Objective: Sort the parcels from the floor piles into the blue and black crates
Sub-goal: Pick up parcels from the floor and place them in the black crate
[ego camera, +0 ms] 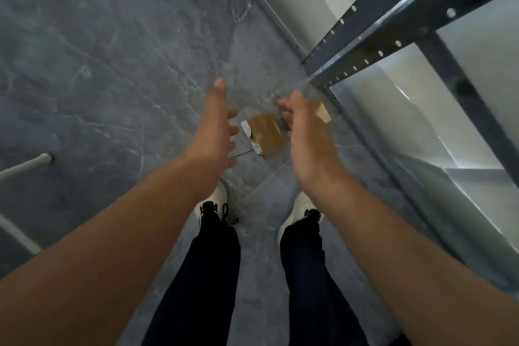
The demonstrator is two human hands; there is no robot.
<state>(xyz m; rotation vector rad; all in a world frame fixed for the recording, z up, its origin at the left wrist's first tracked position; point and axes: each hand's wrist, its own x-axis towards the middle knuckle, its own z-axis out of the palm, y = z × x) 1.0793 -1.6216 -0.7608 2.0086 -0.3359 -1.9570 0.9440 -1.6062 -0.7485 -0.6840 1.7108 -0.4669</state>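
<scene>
A small brown parcel [265,132] with a white label lies flat on the grey stone floor, straight below and between my hands. A second brown parcel [323,112] peeks out from behind my right hand. My left hand [216,132] is stretched out above the floor, palm facing right, fingers relaxed and holding nothing. My right hand [304,135] is held out opposite it, palm facing left, fingers loosely bent and empty. Both hands are well above the parcels. No crate is in view.
A grey metal shelving rack [393,25] with perforated uprights and pale shelves fills the right side. White tubular legs [25,167] come in at the left edge. My legs and white shoes [219,196] stand just behind the parcel.
</scene>
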